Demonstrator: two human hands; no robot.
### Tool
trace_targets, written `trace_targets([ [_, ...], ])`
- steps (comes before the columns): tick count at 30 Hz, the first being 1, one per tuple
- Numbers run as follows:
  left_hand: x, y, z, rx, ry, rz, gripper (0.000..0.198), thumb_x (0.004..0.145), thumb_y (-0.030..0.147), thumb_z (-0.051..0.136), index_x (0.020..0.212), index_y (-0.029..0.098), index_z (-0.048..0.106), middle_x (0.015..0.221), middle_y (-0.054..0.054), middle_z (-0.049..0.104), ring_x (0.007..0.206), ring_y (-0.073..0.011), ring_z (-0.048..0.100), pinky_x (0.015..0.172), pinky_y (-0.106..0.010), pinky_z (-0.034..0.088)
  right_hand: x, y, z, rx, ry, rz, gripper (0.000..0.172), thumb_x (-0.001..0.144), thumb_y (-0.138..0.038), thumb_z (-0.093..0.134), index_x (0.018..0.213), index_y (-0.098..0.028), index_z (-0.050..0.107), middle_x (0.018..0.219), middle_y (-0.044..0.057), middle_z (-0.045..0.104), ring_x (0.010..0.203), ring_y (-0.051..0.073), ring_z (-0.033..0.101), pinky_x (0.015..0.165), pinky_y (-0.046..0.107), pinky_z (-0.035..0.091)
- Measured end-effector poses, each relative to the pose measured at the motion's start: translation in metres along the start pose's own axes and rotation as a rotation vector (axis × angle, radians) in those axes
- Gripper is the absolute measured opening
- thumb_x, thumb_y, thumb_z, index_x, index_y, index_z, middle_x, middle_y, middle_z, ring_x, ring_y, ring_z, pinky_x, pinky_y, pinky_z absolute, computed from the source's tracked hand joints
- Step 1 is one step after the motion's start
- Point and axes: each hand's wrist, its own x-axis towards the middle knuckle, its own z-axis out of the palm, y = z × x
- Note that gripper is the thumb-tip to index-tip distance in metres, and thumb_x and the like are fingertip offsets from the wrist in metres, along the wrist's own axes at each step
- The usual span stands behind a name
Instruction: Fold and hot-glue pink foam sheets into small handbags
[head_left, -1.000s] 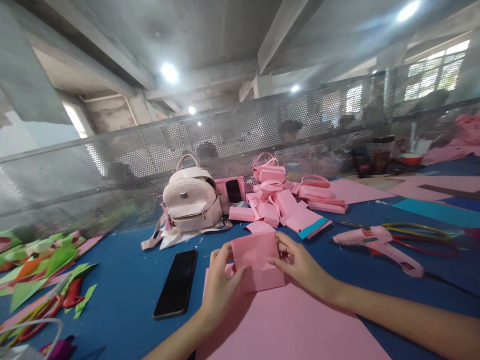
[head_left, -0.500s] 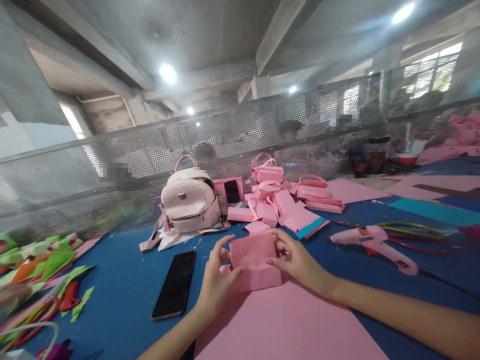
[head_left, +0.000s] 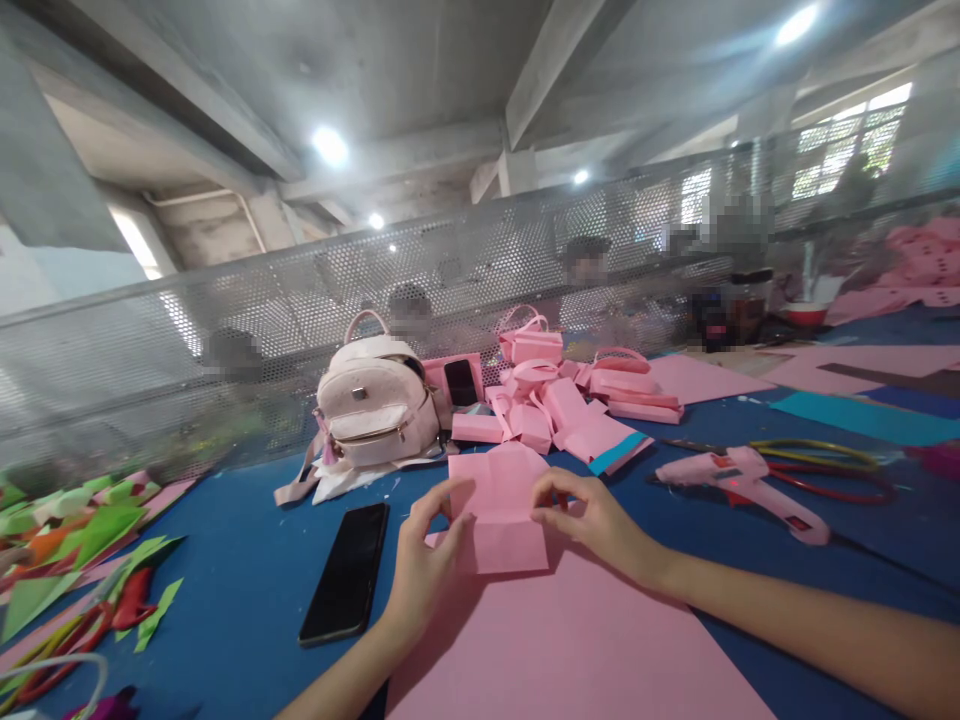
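Observation:
A creased piece of pink paper [head_left: 501,510] is held up between my two hands, a fold running across its middle. My left hand [head_left: 431,545] pinches its left edge between thumb and fingers. At the right edge, the thumb and curled fingers of my right hand [head_left: 592,525] grip it too. Beneath lies a large flat pink sheet [head_left: 577,645]. Just beyond the held paper is a heap of folded pink paper pieces [head_left: 529,410], some with handles like small bags. A black phone [head_left: 346,575] rests to the left of my left hand.
A pink glue gun [head_left: 742,485] with a cord lies at right, near scissors with yellow and red handles [head_left: 817,470]. A pale backpack [head_left: 379,405] stands against a perforated metal screen [head_left: 315,330]. Green paper scraps and red-handled scissors [head_left: 135,597] are at left. People sit behind the screen.
The pink paper has opened out flatter, its upper panel now rising higher. My right hand has shifted slightly left and its fingers have come from behind the paper to the edge.

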Motion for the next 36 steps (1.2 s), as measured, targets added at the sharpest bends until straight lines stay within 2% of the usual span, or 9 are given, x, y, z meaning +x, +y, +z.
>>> trace_targets([
  [2, 0.000, -0.001, -0.001, 0.078, -0.032, 0.030, 0.017, 0.086, 0.031, 0.065, 0.098, 0.025, 0.075, 0.098, -0.005, 0.072, 0.092, -0.0225, 0.061, 0.088, -0.035, 0.046, -0.001, -0.003, 0.000, -0.017, -0.043, 0.002, 0.014, 0.087, -0.032, 0.066, 0.081, -0.021, 0.071, 0.084, 0.002, 0.065, 0.081, 0.018, 0.059, 0.075, 0.028, 0.042],
  [3, 0.000, -0.002, -0.002, 0.095, -0.049, 0.031, 0.015, 0.085, 0.030, 0.066, 0.094, 0.026, 0.077, 0.096, -0.005, 0.074, 0.093, -0.0232, 0.060, 0.089, -0.036, 0.045, -0.002, -0.004, 0.001, -0.020, -0.057, 0.005, 0.015, 0.087, -0.034, 0.066, 0.083, -0.021, 0.073, 0.085, 0.003, 0.066, 0.080, 0.019, 0.059, 0.074, 0.028, 0.043],
  [9, -0.006, 0.000, 0.004, 0.118, -0.109, -0.006, 0.013, 0.080, 0.022, 0.069, 0.084, 0.029, 0.079, 0.091, -0.002, 0.078, 0.101, -0.0275, 0.059, 0.097, -0.043, 0.040, -0.008, -0.007, 0.007, -0.067, -0.081, 0.039, 0.011, 0.077, -0.027, 0.075, 0.087, -0.023, 0.077, 0.082, 0.001, 0.065, 0.076, 0.017, 0.056, 0.072, 0.028, 0.042],
  [12, -0.010, 0.005, 0.009, 0.124, -0.132, -0.026, 0.013, 0.079, 0.021, 0.070, 0.079, 0.030, 0.079, 0.086, -0.001, 0.078, 0.096, -0.0265, 0.063, 0.103, -0.047, 0.035, -0.009, -0.010, 0.011, -0.049, -0.079, 0.084, 0.011, 0.076, -0.021, 0.072, 0.086, -0.023, 0.076, 0.082, 0.001, 0.065, 0.076, 0.017, 0.057, 0.072, 0.027, 0.042],
  [19, -0.010, 0.013, 0.014, 0.047, -0.109, -0.131, 0.026, 0.073, 0.009, 0.063, 0.074, 0.030, 0.079, 0.083, 0.000, 0.077, 0.093, -0.0246, 0.065, 0.090, -0.038, 0.045, -0.006, -0.009, 0.014, 0.059, -0.038, 0.156, 0.015, 0.072, -0.019, 0.067, 0.083, -0.020, 0.077, 0.077, 0.001, 0.068, 0.071, 0.016, 0.054, 0.066, 0.027, 0.039],
  [24, -0.009, 0.013, 0.014, 0.004, -0.105, -0.150, 0.024, 0.072, 0.009, 0.062, 0.077, 0.026, 0.078, 0.086, -0.001, 0.077, 0.089, -0.0225, 0.067, 0.083, -0.032, 0.047, -0.005, -0.009, 0.016, 0.060, -0.033, 0.164, 0.015, 0.073, -0.022, 0.067, 0.084, -0.020, 0.077, 0.080, 0.002, 0.070, 0.070, 0.016, 0.052, 0.065, 0.027, 0.038],
  [31, -0.011, 0.009, 0.016, 0.045, -0.098, -0.097, 0.017, 0.077, 0.014, 0.065, 0.079, 0.025, 0.078, 0.086, -0.003, 0.077, 0.090, -0.0235, 0.066, 0.087, -0.034, 0.047, -0.008, -0.014, 0.017, 0.029, -0.018, 0.123, 0.012, 0.074, -0.018, 0.064, 0.082, -0.019, 0.073, 0.085, 0.003, 0.069, 0.078, 0.018, 0.058, 0.071, 0.028, 0.041],
  [36, -0.010, 0.009, 0.015, 0.049, -0.103, -0.096, 0.017, 0.076, 0.014, 0.064, 0.080, 0.023, 0.078, 0.088, -0.004, 0.077, 0.090, -0.0246, 0.066, 0.087, -0.037, 0.047, -0.007, -0.017, 0.016, 0.009, -0.022, 0.118, 0.011, 0.072, -0.015, 0.064, 0.079, -0.019, 0.072, 0.079, 0.001, 0.067, 0.073, 0.017, 0.056, 0.067, 0.026, 0.040],
])
